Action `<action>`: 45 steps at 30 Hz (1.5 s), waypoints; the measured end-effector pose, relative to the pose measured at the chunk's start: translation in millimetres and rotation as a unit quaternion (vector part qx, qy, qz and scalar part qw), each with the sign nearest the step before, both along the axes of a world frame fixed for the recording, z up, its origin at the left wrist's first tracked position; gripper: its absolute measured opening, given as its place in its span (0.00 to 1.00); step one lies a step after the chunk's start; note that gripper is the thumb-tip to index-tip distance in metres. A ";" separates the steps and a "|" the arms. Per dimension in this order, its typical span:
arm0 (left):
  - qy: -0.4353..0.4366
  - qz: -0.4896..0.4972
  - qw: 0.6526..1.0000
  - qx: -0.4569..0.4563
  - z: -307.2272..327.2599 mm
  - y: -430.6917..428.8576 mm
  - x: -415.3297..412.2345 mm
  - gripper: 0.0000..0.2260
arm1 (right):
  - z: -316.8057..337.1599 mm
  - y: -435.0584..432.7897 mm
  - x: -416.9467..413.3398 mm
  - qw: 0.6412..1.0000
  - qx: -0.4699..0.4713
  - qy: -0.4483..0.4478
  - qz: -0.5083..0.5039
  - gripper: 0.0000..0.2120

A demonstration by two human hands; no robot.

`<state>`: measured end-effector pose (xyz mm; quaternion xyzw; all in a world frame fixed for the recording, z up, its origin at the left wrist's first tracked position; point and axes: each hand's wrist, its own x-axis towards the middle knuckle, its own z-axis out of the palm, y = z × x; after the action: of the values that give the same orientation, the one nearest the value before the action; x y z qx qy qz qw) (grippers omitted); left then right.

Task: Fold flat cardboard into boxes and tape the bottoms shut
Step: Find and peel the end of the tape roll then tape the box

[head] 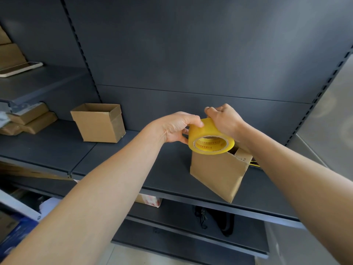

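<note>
A yellow roll of clear packing tape (pixel 210 139) is held up in front of me over a dark shelf (pixel 133 165). My left hand (pixel 177 127) grips the roll's left side, thumb on its top edge. My right hand (pixel 223 119) curls over the roll's top and right side, fingertips pinched at its upper edge. Just below the roll an open-topped small cardboard box (pixel 217 173) stands tilted on the shelf, one flap up on its right. A second folded box (pixel 99 123) stands upright and open at the back left of the same shelf.
Flat cardboard packs (pixel 32 119) lie stacked at the far left under a higher shelf (pixel 38 83) bearing a white-edged flat object (pixel 21 68). A yellow-and-black item (pixel 255 163) peeks out behind the tilted box. Lower shelves hold a printed carton (pixel 150 200) and a black bag (pixel 215 219).
</note>
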<state>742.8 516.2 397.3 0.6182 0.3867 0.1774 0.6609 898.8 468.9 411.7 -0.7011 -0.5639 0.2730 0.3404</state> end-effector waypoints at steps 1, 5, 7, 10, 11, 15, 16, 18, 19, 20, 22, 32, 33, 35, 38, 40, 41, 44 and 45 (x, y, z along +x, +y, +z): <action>-0.005 0.000 1.000 -0.003 -0.1 0.0 -1.1 0.02 | 0.9 -0.5 1.1 1.000 0.001 -0.003 0.003 0.17; -0.011 -0.012 1.000 0.000 0.9 -1.8 -4.4 0.04 | 2.4 -3.4 4.8 1.000 -0.001 -0.001 0.017 0.17; -0.018 -0.017 1.000 0.002 1.7 -3.1 -4.5 0.04 | 3.1 -4.8 6.7 1.000 -0.001 0.001 0.024 0.18; -0.027 -0.028 0.999 -0.003 2.4 -4.6 -4.5 0.06 | 3.5 -7.4 9.7 0.999 0.005 0.010 0.032 0.18; -0.028 -0.031 0.999 -0.004 2.6 -5.0 -4.5 0.06 | 3.7 -8.3 10.6 0.999 0.007 0.010 0.033 0.18; -0.026 -0.028 0.999 -0.012 1.2 -5.1 -3.3 0.04 | 4.6 -10.5 13.7 1.000 0.008 0.014 0.027 0.18; -0.023 -0.026 0.999 -0.010 1.0 -5.1 -1.9 0.04 | 4.9 -10.6 13.9 1.000 0.007 0.013 0.024 0.18; -0.020 -0.017 1.000 -0.006 1.4 -5.0 1.0 0.05 | 5.2 -11.0 13.8 1.000 0.009 0.008 0.020 0.18; -0.023 -0.012 1.000 -0.005 1.3 -4.9 1.8 0.05 | 5.3 -11.4 13.9 1.000 0.010 0.005 0.018 0.18; -0.030 -0.009 0.999 -0.007 0.9 -4.7 2.2 0.05 | 5.2 -12.2 14.5 1.000 0.012 0.004 0.016 0.19; -0.040 -0.005 0.999 -0.010 -0.4 -7.0 2.6 0.06 | 4.2 -13.9 16.0 1.000 0.016 0.009 0.016 0.19; -0.064 -0.034 0.997 0.004 -2.8 -15.4 1.0 0.06 | 7.9 -15.3 16.9 0.999 0.042 0.009 0.000 0.19; -0.051 -0.025 0.998 0.019 -1.7 -14.5 1.8 0.08 | 7.4 -17.0 17.9 0.999 0.032 0.036 0.011 0.19; -0.063 -0.011 0.998 0.023 -1.9 -12.6 -0.1 0.06 | 7.6 -20.7 24.6 0.992 -0.006 0.103 0.077 0.19; -0.126 0.007 0.992 -0.002 -10.0 -8.2 -11.9 0.07 | 5.3 -22.9 45.0 0.965 -0.045 0.161 0.203 0.18; -0.166 0.029 0.985 -0.028 -16.2 -7.1 -15.7 0.10 | 1.9 -23.2 52.4 0.948 -0.062 0.198 0.242 0.15; -0.176 0.042 0.983 -0.036 -18.2 -7.7 -15.0 0.09 | 0.0 -23.5 52.4 0.941 -0.066 0.216 0.251 0.13; -0.166 0.043 0.984 -0.039 -16.0 -9.6 -9.6 0.04 | -4.4 -23.2 46.9 0.941 -0.062 0.238 0.231 0.12; -0.141 0.027 0.989 -0.035 -14.3 -10.8 -8.1 0.04 | -5.3 -22.3 44.8 0.947 -0.056 0.228 0.218 0.13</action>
<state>734.7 505.5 383.0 0.5528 0.3122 0.2665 0.7252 943.6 446.6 406.4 -0.4978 -0.5941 0.5247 0.3520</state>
